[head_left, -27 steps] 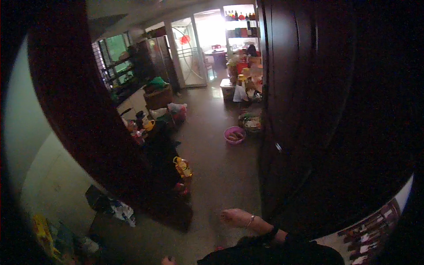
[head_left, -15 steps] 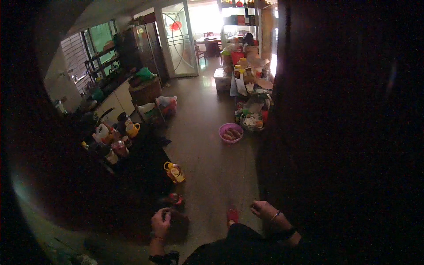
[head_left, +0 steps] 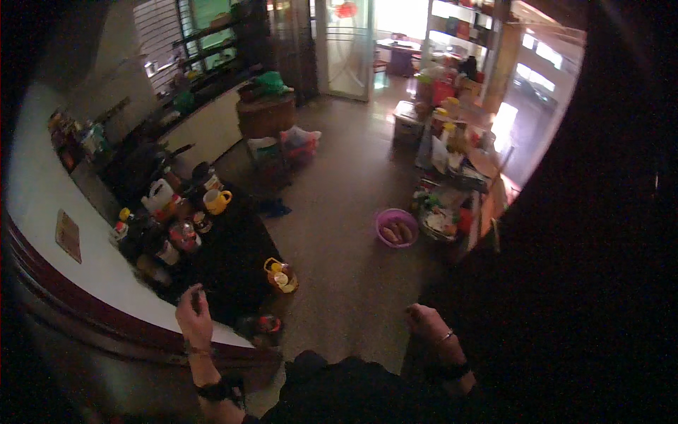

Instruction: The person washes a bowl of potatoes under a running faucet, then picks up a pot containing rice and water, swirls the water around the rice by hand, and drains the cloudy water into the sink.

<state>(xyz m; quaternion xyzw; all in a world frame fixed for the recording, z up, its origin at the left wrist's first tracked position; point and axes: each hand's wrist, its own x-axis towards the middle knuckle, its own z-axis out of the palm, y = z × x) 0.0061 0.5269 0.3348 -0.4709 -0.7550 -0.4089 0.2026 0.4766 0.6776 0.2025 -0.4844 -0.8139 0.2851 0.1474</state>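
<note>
My left hand (head_left: 194, 316) is raised at the lower left in front of the dark counter, thumb and fingers loosely bent with a dark gap between them; I see nothing held. A band circles that forearm. At the lower right, my right hand (head_left: 429, 324) hovers above the floor with its fingers curled in, a bracelet at the wrist; no object shows in it. A cooking oil jug (head_left: 281, 275) with a yellow handle stands ahead, between the hands. Nearer the left hand is a dark item with a red patch (head_left: 268, 324), too blurred to name.
Bottles and a yellow mug (head_left: 217, 202) crowd the dark counter (head_left: 236, 244) on the left. A pink basin (head_left: 397, 228) holding long brownish roots sits on the floor (head_left: 328, 219). Beyond it are a cluttered rack (head_left: 441, 212) and a glass door (head_left: 347, 63). A dark red door frame (head_left: 127, 328) curves at lower left.
The view has shifted forward and turned, bringing in the door frame and a bright opening at right. My left hand is farther left and higher; my right hand is slightly higher.
</note>
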